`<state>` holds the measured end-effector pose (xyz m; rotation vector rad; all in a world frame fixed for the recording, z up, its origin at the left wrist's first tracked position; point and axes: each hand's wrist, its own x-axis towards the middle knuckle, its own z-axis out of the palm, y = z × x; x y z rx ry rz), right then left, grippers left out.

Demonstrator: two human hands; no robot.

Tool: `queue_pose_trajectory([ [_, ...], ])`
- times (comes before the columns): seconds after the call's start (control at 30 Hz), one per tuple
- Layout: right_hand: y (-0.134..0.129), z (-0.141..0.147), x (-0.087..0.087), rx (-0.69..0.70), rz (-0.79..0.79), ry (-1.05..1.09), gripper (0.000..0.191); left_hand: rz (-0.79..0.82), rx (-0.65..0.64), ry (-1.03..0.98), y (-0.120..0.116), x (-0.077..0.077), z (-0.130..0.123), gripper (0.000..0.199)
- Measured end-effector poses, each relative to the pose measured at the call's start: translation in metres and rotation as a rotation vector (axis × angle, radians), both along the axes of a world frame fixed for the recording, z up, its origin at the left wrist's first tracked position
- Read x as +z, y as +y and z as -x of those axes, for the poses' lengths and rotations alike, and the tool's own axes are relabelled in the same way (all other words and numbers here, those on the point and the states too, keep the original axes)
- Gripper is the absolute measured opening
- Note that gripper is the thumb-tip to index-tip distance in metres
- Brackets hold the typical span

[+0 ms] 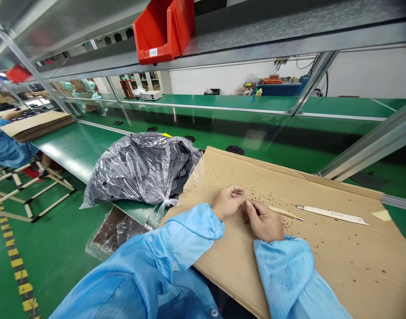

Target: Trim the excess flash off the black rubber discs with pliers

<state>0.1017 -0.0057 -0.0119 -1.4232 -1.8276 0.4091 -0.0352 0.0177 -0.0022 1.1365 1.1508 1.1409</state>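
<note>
Right grip: thumb and forefinger pinched together; whether they grasp anything, one cannot tell.
Left grip: fingers half-curled just beside it; contents hidden.
Dark specks: strewn over the cardboard, around both hands.
Pale yellow tool: beside the right hand.
White-handled tool: near the cardboard's far right corner.
Handling: fingertips work best low, wrists steady, clear of both tools' tips.

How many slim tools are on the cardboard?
2: a yellowish tool beside the right hand, and a white tool farther right. Others could be hidden beneath that hand.
</note>
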Motion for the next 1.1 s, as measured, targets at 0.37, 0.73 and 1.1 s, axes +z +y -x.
queue_pose_trajectory([
  [0.37, 0.004, -0.002, 0.001, 0.044, 0.025, -0.069, 0.036, 0.095, 0.281, 1.386, 0.029, 0.059, 0.142, 0.055],
  [0.73, 0.005, -0.001, -0.003, 0.060, -0.002, -0.096, 0.036, 0.173, 0.438, 1.488, 0.062, 0.069, 0.211, 0.068],
  [1.1, 0.005, 0.000, 0.000, 0.055, 0.042, -0.124, 0.035, -0.102, 0.241, 1.540, 0.027, 0.037, 0.143, 0.063],
])
